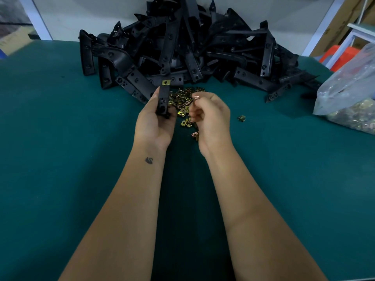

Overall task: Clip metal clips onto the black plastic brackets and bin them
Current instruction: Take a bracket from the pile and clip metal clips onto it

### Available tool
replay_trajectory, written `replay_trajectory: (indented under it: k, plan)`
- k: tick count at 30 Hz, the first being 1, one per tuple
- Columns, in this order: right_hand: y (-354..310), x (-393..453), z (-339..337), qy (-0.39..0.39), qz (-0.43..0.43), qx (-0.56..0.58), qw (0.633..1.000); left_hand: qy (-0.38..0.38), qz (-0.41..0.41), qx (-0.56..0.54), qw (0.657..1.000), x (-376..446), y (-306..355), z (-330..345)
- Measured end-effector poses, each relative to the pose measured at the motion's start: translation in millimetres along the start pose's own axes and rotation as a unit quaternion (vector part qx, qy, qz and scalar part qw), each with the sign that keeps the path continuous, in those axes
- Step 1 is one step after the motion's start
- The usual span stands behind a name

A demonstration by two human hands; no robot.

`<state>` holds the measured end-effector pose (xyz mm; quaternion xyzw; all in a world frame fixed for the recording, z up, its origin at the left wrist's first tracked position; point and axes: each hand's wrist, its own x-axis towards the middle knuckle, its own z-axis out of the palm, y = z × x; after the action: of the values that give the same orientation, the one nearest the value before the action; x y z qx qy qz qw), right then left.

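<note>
My left hand [155, 122] clamped the bracket [164, 100] upright, long axis toward twelve o'clock, one clip [166, 82] seated at its top. My right hand's [210, 114] grip was curled, contents unclear, over loose clips [180, 98] at three o'clock of the bracket.

The lower end of the bracket [164, 102] is hidden in the left hand [155, 122]. The right hand [210, 116] has its fingers curled toward the palm, and whether they pinch a clip cannot be told. It covers part of the loose clips [182, 100]. The plastic bag [349, 88] is cut off by the right edge, its contents blurred. The far brackets in the pile [182, 43] merge into one dark mass.
</note>
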<state>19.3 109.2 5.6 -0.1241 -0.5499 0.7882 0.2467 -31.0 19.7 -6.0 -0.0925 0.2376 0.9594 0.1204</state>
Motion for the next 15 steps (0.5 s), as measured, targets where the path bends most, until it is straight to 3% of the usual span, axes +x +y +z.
replay_trajectory:
  k: [7, 15]
  plan:
    - [3.6, -1.1, 1.7, -0.078, 0.035, -0.052, 0.995, -0.089, 0.01, 0.083, 0.993, 1.8, -0.1, -6.0]
    - [3.4, -2.6, 4.1, -0.085, 0.087, -0.059, 0.991, -0.085, 0.024, 0.119, 0.989, 3.1, -1.9, -7.0]
